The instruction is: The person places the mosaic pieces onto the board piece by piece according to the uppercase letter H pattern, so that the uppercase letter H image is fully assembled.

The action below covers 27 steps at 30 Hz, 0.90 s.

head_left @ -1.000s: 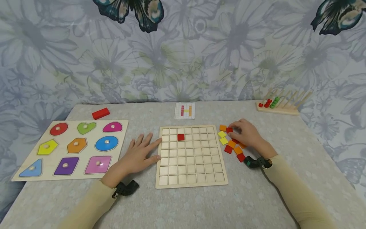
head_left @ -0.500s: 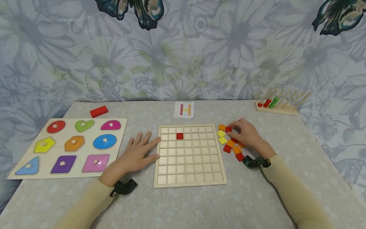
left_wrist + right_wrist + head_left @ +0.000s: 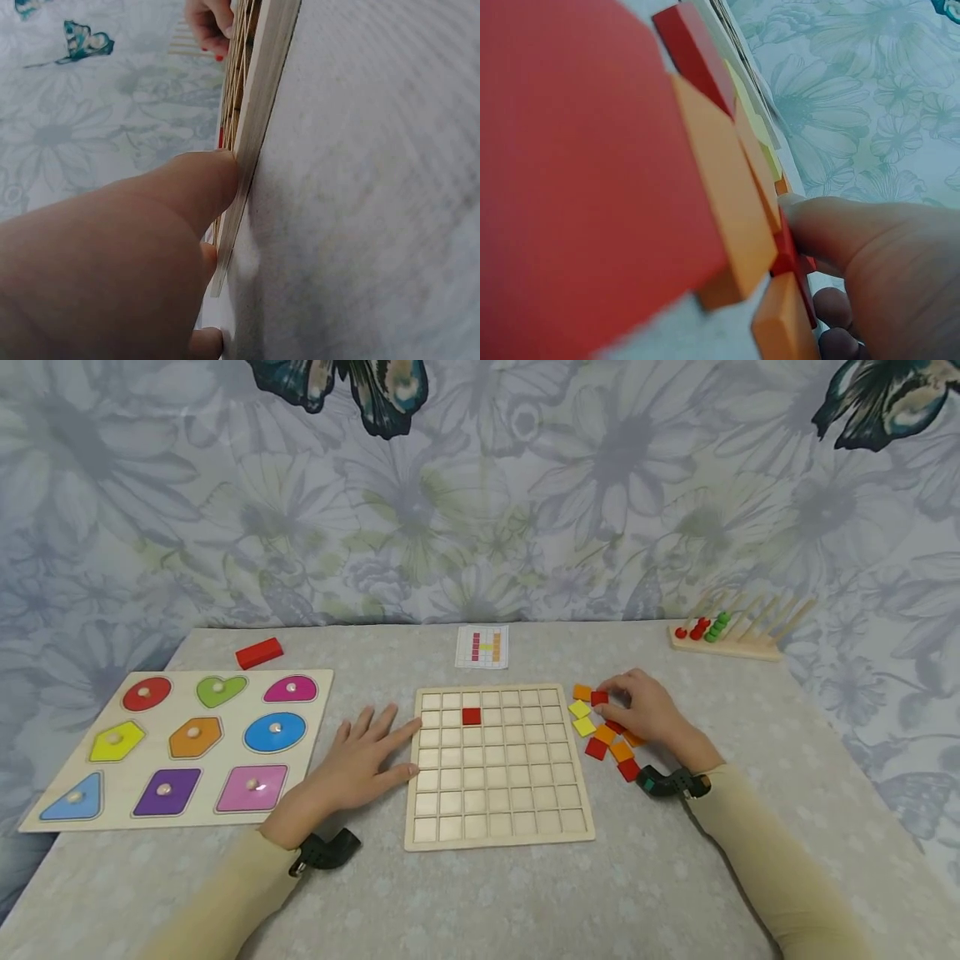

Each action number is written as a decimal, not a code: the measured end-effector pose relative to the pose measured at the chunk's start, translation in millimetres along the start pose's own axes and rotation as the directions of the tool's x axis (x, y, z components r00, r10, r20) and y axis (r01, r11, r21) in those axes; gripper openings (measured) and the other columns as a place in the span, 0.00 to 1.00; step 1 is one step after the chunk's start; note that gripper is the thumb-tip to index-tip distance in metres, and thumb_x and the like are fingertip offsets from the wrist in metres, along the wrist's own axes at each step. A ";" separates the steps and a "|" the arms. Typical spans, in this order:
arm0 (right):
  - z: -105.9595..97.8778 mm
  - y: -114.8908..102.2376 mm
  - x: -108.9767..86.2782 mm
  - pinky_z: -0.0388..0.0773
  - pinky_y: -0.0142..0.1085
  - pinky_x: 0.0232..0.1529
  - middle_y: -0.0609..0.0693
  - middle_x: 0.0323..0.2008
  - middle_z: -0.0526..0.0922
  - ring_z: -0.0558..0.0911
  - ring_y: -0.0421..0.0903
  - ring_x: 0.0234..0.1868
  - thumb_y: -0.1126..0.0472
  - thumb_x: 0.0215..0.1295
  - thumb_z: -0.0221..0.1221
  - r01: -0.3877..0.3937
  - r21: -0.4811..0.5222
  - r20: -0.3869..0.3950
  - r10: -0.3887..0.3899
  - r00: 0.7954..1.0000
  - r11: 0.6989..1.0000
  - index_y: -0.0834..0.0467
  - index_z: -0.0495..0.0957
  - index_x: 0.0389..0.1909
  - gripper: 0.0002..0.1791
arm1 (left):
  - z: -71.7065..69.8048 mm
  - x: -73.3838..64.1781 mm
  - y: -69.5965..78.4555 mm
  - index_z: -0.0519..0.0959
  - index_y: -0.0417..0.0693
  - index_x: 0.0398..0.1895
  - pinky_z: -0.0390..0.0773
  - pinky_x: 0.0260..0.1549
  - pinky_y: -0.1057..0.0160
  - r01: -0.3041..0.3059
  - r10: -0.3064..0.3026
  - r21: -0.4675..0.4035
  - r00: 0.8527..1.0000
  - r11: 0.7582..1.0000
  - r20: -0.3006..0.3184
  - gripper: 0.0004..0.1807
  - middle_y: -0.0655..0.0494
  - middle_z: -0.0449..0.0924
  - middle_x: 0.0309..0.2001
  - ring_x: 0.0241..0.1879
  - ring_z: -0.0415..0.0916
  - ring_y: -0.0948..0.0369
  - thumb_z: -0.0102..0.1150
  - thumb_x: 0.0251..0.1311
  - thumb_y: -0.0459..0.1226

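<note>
I see the grid board lying flat, its near edge running crosswise, the right end slightly farther away. At its left rim, the left hand spreads straight fingers, holding nothing, thumb and index touching the wood. Right of the board, loose tiles crowd the curled right hand, which pinches a square red tile roughly aligned with the board. Beyond lie a pattern card and peg stand.

On the Table

A shape board and a red block are on the left. A square board and a card are in the middle. Tiles and a bead stand are on the right.
</note>
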State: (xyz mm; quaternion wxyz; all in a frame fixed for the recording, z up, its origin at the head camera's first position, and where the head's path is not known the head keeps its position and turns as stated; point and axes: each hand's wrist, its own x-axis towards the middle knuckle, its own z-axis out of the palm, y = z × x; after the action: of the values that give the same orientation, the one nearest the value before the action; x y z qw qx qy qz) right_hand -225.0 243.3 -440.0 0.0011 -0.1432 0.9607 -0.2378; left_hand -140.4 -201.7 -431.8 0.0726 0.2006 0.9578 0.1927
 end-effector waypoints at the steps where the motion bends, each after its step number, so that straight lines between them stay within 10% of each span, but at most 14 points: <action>1: -0.4 -0.2 0.5 0.72 0.44 0.44 0.61 0.45 0.79 0.74 0.53 0.41 0.57 0.65 0.66 0.000 0.001 0.004 0.000 1.000 1.000 0.62 0.84 0.52 0.18 | -0.2 -0.1 -0.4 0.61 0.55 0.80 0.43 0.68 0.21 0.000 0.000 0.002 1.000 1.000 -0.001 0.37 0.34 0.50 0.80 0.78 0.41 0.27 0.56 0.70 0.53; 12: -17.2 -12.4 2.5 0.79 0.43 0.44 0.60 0.47 0.85 0.79 0.53 0.44 0.58 0.67 0.65 -0.009 0.057 0.024 0.007 1.000 0.998 0.63 0.83 0.54 0.18 | 3.6 -1.0 0.1 0.62 0.56 0.79 0.44 0.68 0.21 0.003 -0.003 0.004 1.000 1.000 -0.013 0.37 0.33 0.51 0.80 0.78 0.42 0.27 0.56 0.70 0.53; 27: -15.0 -75.3 28.0 0.79 0.41 0.39 0.61 0.47 0.88 0.84 0.53 0.39 0.62 0.64 0.68 0.274 0.104 -0.069 -0.268 0.961 0.956 0.65 0.85 0.52 0.17 | 2.2 -2.7 1.1 0.62 0.55 0.80 0.43 0.68 0.21 -0.006 0.006 -0.011 1.000 1.000 -0.014 0.37 0.33 0.50 0.80 0.78 0.41 0.27 0.56 0.70 0.52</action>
State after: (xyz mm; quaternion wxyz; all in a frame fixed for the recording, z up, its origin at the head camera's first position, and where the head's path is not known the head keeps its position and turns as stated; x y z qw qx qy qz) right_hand -232.2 178.7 -390.4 -0.0492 -0.2666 0.9168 -0.2934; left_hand -137.0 -201.1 -433.2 0.0662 0.2019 0.9565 0.1997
